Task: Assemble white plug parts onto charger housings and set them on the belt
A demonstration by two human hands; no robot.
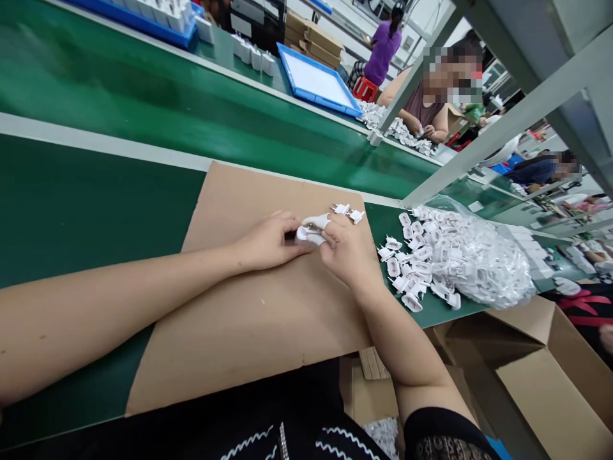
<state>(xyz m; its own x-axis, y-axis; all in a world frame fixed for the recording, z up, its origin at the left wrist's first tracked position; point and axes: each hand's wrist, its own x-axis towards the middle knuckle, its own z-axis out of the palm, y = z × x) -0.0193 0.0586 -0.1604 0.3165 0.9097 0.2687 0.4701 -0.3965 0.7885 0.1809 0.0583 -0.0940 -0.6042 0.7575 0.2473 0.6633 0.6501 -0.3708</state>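
Over the brown cardboard sheet (249, 319), both hands meet around a small white plastic piece (302, 234), possibly a plug housing. My left hand (265, 243) is closed on its left side, with fingers and thumb pinching it. From the right, my right hand (352, 252) also pinches it; white finger covers (317, 221) are on its thumb and forefinger. The fingers hide most of the piece. Just beyond the right hand, two white pronged plug parts (341, 209) lie at the sheet's far right corner.
A heap of white plug parts (407, 265) spills from a clear plastic bag (493, 268) at right. Open cardboard boxes (541, 364) stand below the table edge. A metal post (479, 140) slants overhead. Beyond the green belt (167, 108) are a blue tray (318, 80) and a co-worker (433, 105).
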